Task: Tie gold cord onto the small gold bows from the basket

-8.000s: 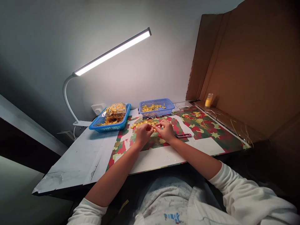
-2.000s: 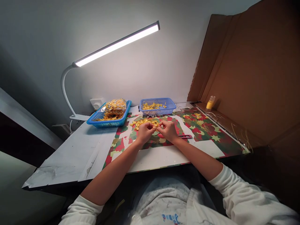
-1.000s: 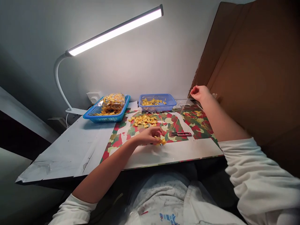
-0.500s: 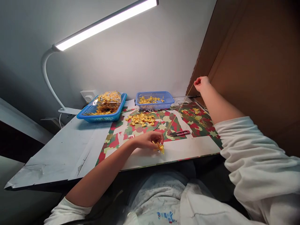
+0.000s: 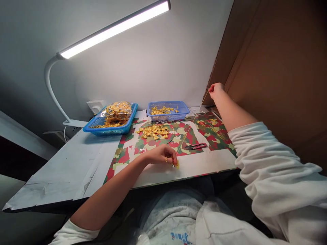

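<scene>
My left hand (image 5: 165, 154) is closed on a yellow bow (image 5: 177, 164) with a small silvery piece beside it, low over the white front strip of the table. Up at the right, my right hand (image 5: 216, 90) pinches the far end of a thin golden cord (image 5: 193, 120). That cord runs taut and slanting down to my left hand. Red-handled thread snips (image 5: 196, 146) lie just right of the cord. Behind my left hand, several yellow bows (image 5: 154, 131) are heaped on the patterned sheet.
A blue basket (image 5: 109, 131) with a bag of yellow pieces stands at the back left. Another blue basket (image 5: 168, 116) holds yellow bows. More bows and cords (image 5: 213, 126) lie at the right. A lamp (image 5: 114, 29) hangs above; a cardboard panel (image 5: 276, 75) rises at the right.
My right hand has shifted slightly left with the cord still stretched. My left hand's fingers have closed further over the bow, which now shows less.
</scene>
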`<state>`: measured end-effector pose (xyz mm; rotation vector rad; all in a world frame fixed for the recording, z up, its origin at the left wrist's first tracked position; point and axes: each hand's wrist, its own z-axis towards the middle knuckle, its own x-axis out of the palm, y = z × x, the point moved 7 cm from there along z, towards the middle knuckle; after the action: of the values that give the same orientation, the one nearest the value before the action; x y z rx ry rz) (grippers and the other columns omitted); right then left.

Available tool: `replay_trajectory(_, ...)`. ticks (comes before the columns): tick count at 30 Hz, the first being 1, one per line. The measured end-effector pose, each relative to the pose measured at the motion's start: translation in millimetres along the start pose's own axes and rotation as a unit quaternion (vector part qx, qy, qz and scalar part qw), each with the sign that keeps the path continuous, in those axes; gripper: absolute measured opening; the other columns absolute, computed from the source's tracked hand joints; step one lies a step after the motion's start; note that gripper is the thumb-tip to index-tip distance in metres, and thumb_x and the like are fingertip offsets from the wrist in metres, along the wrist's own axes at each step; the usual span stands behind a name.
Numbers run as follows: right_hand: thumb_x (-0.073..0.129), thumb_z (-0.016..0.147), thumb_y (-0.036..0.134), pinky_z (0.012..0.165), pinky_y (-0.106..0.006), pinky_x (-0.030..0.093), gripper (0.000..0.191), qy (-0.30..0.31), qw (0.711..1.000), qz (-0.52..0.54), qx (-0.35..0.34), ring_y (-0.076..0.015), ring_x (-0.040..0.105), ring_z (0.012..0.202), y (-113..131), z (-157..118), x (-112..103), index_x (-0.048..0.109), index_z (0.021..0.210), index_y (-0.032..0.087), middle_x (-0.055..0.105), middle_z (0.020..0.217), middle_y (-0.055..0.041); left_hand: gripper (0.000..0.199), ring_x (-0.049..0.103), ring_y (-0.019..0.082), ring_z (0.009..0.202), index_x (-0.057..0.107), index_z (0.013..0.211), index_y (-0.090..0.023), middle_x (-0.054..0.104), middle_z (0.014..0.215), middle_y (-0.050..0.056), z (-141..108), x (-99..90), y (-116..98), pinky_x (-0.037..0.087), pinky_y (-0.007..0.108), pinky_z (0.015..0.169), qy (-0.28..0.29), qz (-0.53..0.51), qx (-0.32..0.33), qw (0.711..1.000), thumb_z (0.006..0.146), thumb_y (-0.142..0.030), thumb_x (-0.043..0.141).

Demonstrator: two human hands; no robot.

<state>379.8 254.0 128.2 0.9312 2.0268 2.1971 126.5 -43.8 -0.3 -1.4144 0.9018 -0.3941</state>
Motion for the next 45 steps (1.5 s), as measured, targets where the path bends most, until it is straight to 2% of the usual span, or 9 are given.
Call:
replay_trajectory(4, 0.048, 0.079, 0.006, 0.040, -0.013, 0.028, 0.024, -0.004, 1.000, 0.011, -0.019, -0.0040, 0.031, 0.037, 7, -12, -1, 0.033, 0.067, 0.021, 0.035, 0.048, 0.0101, 0.012, 0.061, 0.013, 0.061, 0.071, 0.076, -0.014, 0.069, 0.070, 0.005, 0, 0.1, 7, 0.045, 0.021, 0.055, 0.007, -0.001, -0.026, 1.000, 0.068, -0.023, 0.070)
replay_trajectory(7, 0.044, 0.075, 0.003, 0.041, -0.013, 0.029, 0.021, 0.053, 0.998, 0.016, -0.016, -0.0055, 0.033, 0.039, 4, -40, 8, 0.037, 0.073, 0.022, 0.037, 0.048, 0.0106, 0.016, 0.058, 0.011, 0.060, 0.067, 0.081, -0.014, 0.065, 0.068, 0.003, 1, -1.9, 9, 0.043, 0.021, 0.055, -0.005, -0.018, -0.006, 1.000, 0.070, -0.025, 0.069)
replay_trajectory(11, 0.049, 0.067, 0.006, 0.043, -0.015, 0.029, 0.020, 0.211, 0.976, -0.056, -0.001, -0.0056, 0.029, 0.039, -22, -110, 20, 0.044, 0.078, 0.022, 0.036, 0.048, 0.0121, 0.016, 0.049, 0.008, 0.056, 0.061, 0.083, -0.015, 0.055, 0.062, -0.003, 1, -21.8, 4, 0.038, 0.018, 0.052, -0.141, 0.013, 0.050, 0.989, 0.071, -0.025, 0.066)
replay_trajectory(14, 0.062, 0.061, 0.011, 0.046, -0.017, 0.029, 0.030, 0.327, 0.937, -0.105, -0.064, -0.0063, 0.035, 0.044, -48, -178, 15, 0.049, 0.086, 0.022, 0.037, 0.051, 0.0127, 0.016, 0.045, 0.007, 0.055, 0.059, 0.086, -0.017, 0.050, 0.061, -0.005, -6, -42.0, -1, 0.036, 0.018, 0.052, -0.293, 0.089, 0.065, 0.950, 0.072, -0.023, 0.063)
replay_trajectory(16, 0.068, 0.059, 0.016, 0.047, -0.019, 0.025, 0.032, 0.381, 0.902, -0.153, -0.133, -0.0061, 0.029, 0.045, -65, -221, 8, 0.052, 0.087, 0.022, 0.030, 0.051, 0.0127, 0.017, 0.045, 0.008, 0.055, 0.058, 0.089, -0.018, 0.051, 0.062, -0.005, -13, -51.2, -4, 0.036, 0.019, 0.053, -0.372, 0.121, 0.070, 0.918, 0.073, -0.022, 0.061)
replay_trajectory(21, 0.065, 0.068, 0.021, 0.054, -0.024, 0.030, 0.009, 0.451, 0.784, -0.312, -0.292, -0.0105, 0.039, 0.055, -101, -288, 4, 0.060, 0.076, 0.022, 0.042, 0.058, 0.0058, 0.014, 0.048, 0.008, 0.056, 0.056, 0.088, -0.019, 0.055, 0.063, -0.004, -24, -60.6, -9, 0.037, 0.019, 0.052, -0.465, 0.127, 0.079, 0.873, 0.075, -0.024, 0.059)
replay_trajectory(29, 0.062, 0.077, 0.028, 0.066, -0.031, 0.039, 0.015, 0.377, 0.732, -0.373, -0.428, -0.0172, 0.055, 0.065, -110, -297, 2, 0.067, 0.090, 0.021, 0.065, 0.072, -0.0020, 0.018, 0.056, 0.011, 0.060, 0.055, 0.089, -0.019, 0.061, 0.066, -0.001, -26, -63.1, -10, 0.042, 0.020, 0.055, -0.483, 0.113, 0.086, 0.864, 0.075, -0.028, 0.062)
replay_trajectory(36, 0.052, 0.086, 0.026, 0.072, -0.034, 0.035, 0.017, 0.342, 0.696, -0.424, -0.468, -0.0214, 0.061, 0.077, -115, -302, 3, 0.068, 0.089, 0.019, 0.072, 0.083, -0.0070, 0.011, 0.056, 0.010, 0.058, 0.054, 0.086, -0.020, 0.061, 0.066, -0.003, -26, -57.5, -14, 0.045, 0.020, 0.055, -0.485, 0.142, 0.081, 0.859, 0.078, -0.026, 0.059)
replay_trajectory(45, 0.047, 0.086, 0.022, 0.071, -0.036, 0.023, 0.016, 0.318, 0.586, -0.519, -0.536, -0.0191, 0.051, 0.068, -113, -312, 13, 0.059, 0.077, 0.017, 0.066, 0.072, -0.0057, 0.012, 0.055, 0.011, 0.058, 0.055, 0.085, -0.022, 0.062, 0.068, -0.002, -23, -54.4, -13, 0.045, 0.022, 0.059, -0.475, 0.206, 0.069, 0.853, 0.075, -0.023, 0.061)
